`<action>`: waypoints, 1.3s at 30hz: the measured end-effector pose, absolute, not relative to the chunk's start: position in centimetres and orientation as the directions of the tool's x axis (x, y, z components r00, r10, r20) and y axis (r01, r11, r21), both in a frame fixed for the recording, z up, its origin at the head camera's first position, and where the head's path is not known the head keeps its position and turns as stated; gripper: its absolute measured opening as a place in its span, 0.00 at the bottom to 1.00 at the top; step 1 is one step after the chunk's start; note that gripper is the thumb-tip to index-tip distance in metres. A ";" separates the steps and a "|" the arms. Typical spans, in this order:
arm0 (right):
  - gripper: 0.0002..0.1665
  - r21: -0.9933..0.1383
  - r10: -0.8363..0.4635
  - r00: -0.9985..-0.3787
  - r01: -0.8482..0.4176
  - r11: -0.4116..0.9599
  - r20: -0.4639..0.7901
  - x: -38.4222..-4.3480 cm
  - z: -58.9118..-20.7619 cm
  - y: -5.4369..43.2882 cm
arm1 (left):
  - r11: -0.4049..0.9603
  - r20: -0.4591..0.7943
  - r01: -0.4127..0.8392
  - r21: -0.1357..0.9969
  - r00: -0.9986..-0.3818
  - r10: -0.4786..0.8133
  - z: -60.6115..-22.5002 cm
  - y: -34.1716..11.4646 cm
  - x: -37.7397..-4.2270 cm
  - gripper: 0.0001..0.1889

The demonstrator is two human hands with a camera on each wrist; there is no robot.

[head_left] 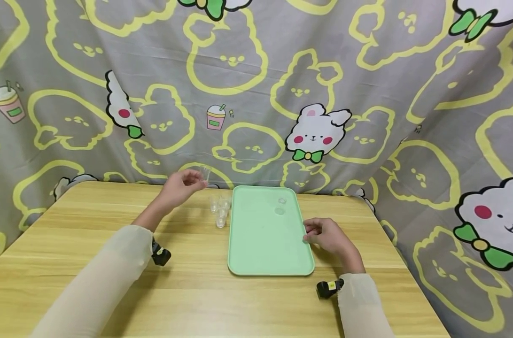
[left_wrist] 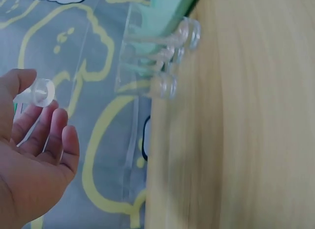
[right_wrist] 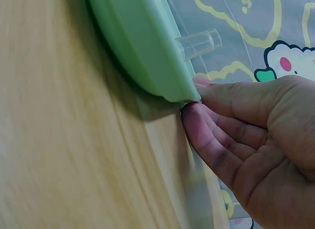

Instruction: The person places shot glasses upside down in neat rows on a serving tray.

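Note:
My left hand pinches a small clear plastic cup between thumb and fingertips, raised above the table near the curtain. In the left wrist view the cup shows its round base, and the other fingers are spread loosely. Several more clear cups stand close together on the table, just left of the light green tray. One clear cup stands on the tray toward its far right corner. My right hand grips the tray's right rim, thumb above and fingers below.
The wooden table backs onto a grey curtain with yellow cartoon outlines. Another stretch of curtain hangs along the right side. A small black camera is strapped at my left wrist, and another camera at my right.

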State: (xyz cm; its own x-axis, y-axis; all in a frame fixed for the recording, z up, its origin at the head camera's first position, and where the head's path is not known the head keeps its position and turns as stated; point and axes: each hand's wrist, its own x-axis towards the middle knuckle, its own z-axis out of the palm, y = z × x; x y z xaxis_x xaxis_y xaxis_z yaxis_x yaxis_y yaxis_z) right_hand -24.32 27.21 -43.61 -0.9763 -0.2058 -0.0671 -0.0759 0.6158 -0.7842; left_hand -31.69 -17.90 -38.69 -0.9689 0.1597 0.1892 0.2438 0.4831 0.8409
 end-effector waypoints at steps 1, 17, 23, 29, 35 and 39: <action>0.27 -0.785 -0.204 -0.977 -0.075 0.615 -0.067 -24.3 -43.6 27.2 | 0.468 0.198 0.248 0.849 -0.968 0.153 -38.5 -17.6 -31.7 0.21; 0.26 -0.785 -0.195 -0.979 -0.073 0.615 -0.062 -24.4 -43.8 27.3 | 0.335 0.242 0.299 0.894 -0.949 0.200 -38.0 -12.1 -32.5 0.23; 0.26 -0.793 -0.207 -0.977 -0.079 0.604 -0.060 -24.3 -43.7 27.2 | 0.310 0.235 0.276 0.910 -0.958 0.165 -38.0 -11.1 -32.6 0.24; 0.26 -0.796 -0.205 -0.977 -0.076 0.600 -0.061 -24.4 -43.8 27.4 | 0.237 0.232 0.263 0.935 -0.961 0.148 -38.1 -10.3 -32.7 0.22; 0.26 -0.797 -0.208 -0.976 -0.076 0.599 -0.063 -24.4 -43.8 27.3 | 0.228 0.253 0.281 0.932 -0.956 0.146 -38.4 -9.6 -32.7 0.20; 0.26 -0.797 -0.207 -0.976 -0.076 0.599 -0.063 -24.4 -43.8 27.3 | 0.244 0.249 0.278 0.929 -0.958 0.142 -38.7 -9.2 -32.9 0.19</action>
State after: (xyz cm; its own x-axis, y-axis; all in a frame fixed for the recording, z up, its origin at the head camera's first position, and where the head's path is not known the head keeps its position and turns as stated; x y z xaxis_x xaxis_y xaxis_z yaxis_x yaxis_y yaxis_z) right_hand -24.39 27.26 -43.82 -0.9762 -0.2074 -0.0631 -0.0756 0.5986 -0.7974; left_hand -32.89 -9.20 -38.69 -0.9580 0.1416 0.2492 0.2778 0.2441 0.9291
